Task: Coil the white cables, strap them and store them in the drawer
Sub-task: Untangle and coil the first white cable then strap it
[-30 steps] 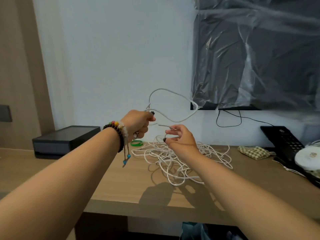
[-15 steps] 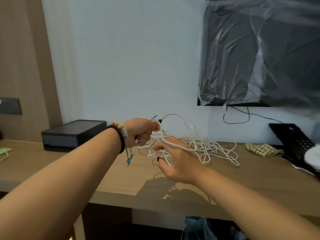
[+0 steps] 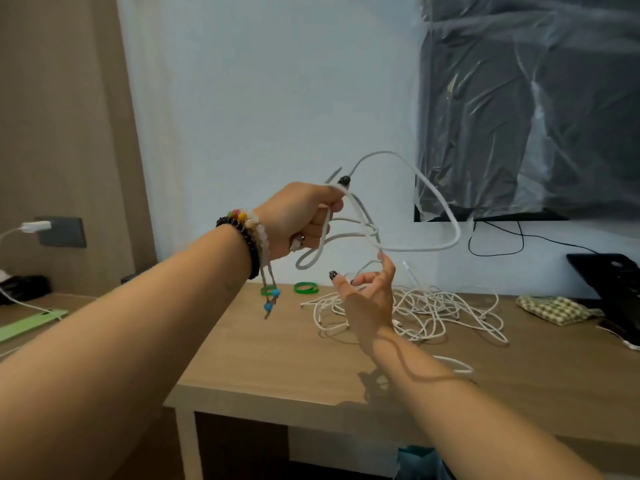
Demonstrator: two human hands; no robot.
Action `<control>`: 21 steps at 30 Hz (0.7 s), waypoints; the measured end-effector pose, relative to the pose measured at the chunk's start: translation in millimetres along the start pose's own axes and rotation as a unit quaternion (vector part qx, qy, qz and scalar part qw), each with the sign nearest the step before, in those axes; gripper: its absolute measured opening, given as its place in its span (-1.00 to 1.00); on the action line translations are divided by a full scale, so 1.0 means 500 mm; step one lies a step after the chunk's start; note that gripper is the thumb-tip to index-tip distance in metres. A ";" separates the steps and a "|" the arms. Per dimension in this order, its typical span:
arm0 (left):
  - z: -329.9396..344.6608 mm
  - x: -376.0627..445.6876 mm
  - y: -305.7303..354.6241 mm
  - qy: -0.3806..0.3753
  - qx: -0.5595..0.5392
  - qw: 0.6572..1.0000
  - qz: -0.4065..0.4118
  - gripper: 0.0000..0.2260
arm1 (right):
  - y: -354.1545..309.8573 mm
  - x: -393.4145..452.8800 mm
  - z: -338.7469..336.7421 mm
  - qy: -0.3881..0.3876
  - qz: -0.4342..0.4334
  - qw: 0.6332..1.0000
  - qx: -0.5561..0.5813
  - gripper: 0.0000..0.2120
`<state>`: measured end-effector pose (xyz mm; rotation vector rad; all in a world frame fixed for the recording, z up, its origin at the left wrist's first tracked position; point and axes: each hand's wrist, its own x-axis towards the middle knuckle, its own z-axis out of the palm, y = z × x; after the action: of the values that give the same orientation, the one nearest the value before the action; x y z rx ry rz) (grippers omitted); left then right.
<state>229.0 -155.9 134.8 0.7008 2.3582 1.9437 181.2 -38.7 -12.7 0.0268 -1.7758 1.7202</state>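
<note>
My left hand (image 3: 304, 218) is raised above the desk and grips loops of a white cable (image 3: 408, 188). The cable arcs up and to the right, then swings back toward my hands. My right hand (image 3: 370, 292) is below it, palm turned up, fingers spread and relaxed. One fingertip touches the cable where it crosses at the loop's low point. A tangled heap of white cables (image 3: 433, 317) lies on the wooden desk (image 3: 277, 358) behind my right hand. Two green straps (image 3: 306, 288) lie on the desk near the wall.
A checked cloth (image 3: 550, 310) and a black telephone (image 3: 613, 289) sit at the desk's right end. A plastic-covered dark screen (image 3: 536, 105) hangs on the wall. At far left a white charger (image 3: 34, 226) is plugged into a socket, above a green flat item (image 3: 31, 323).
My left hand lifted the cable loops higher. My right hand let the cable slide off, turned palm up and now only touches it with a fingertip. The view shifted right.
</note>
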 end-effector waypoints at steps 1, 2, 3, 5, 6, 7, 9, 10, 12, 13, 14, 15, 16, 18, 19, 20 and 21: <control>-0.004 -0.007 0.002 -0.018 -0.006 1.000 0.005 -0.64 | 0.006 0.018 0.009 -0.021 0.033 0.999 0.007 -0.34; -0.007 -0.015 0.004 -0.031 -0.011 0.999 0.012 -0.60 | 0.010 0.034 0.017 -0.052 0.064 0.997 0.008 -0.46; -0.012 -0.020 0.004 -0.036 -0.016 0.999 0.021 -0.58 | 0.018 0.050 0.023 -0.076 0.082 0.994 -0.013 -0.63; -0.025 -0.027 0.000 -0.023 -0.039 0.998 0.042 -0.59 | 0.027 0.072 0.022 -0.102 0.092 0.987 -0.088 -0.93; -0.034 -0.028 -0.006 -0.006 -0.057 0.997 0.050 -0.62 | 0.034 0.080 0.016 -0.104 0.094 0.984 -0.112 -0.87; -0.045 -0.027 -0.014 0.018 -0.073 0.996 0.055 -0.64 | 0.042 0.091 0.009 -0.105 0.091 0.982 -0.131 -0.82; -0.064 -0.021 -0.037 0.087 -0.085 0.991 0.050 -0.67 | 0.042 0.102 -0.014 -0.116 0.076 0.980 -0.141 -0.76; -0.073 -0.018 -0.052 0.125 -0.080 0.988 0.044 -0.68 | 0.030 0.104 -0.030 -0.123 0.073 0.981 -0.130 -0.74; -0.083 -0.008 -0.088 0.187 -0.060 0.980 0.026 -0.71 | -0.002 0.113 -0.063 -0.119 0.076 0.984 -0.104 -0.73; -0.083 -0.001 -0.108 0.210 -0.053 0.976 0.014 -0.73 | -0.021 0.118 -0.082 -0.113 0.076 0.985 -0.101 -0.74; -0.081 0.006 -0.128 0.231 -0.051 0.971 -0.003 -0.75 | -0.040 0.126 -0.102 -0.110 0.077 0.986 -0.101 -0.74; -0.076 0.013 -0.148 0.249 -0.053 0.967 -0.020 -0.76 | -0.058 0.136 -0.121 -0.110 0.075 0.986 -0.102 -0.75; -0.069 0.021 -0.167 0.262 -0.053 0.963 -0.039 -0.76 | -0.078 0.145 -0.141 -0.110 0.069 0.986 -0.101 -0.75; -0.047 0.037 -0.207 0.269 -0.034 0.960 -0.071 -0.75 | -0.112 0.164 -0.177 -0.103 0.055 0.988 -0.101 -0.74; -0.035 0.044 -0.227 0.267 -0.021 0.960 -0.085 -0.74 | -0.128 0.171 -0.194 -0.098 0.051 0.989 -0.094 -0.73; -0.023 0.054 -0.249 0.261 -0.013 0.960 -0.098 -0.74 | -0.143 0.175 -0.211 -0.096 0.048 0.991 -0.082 -0.73; -0.009 0.064 -0.272 0.250 -0.014 0.962 -0.112 -0.74 | -0.156 0.176 -0.227 -0.095 0.048 0.992 -0.067 -0.73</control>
<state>154.0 -167.3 17.8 -0.0821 2.5079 2.2438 195.7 89.4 87.6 0.0487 -2.0600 1.7094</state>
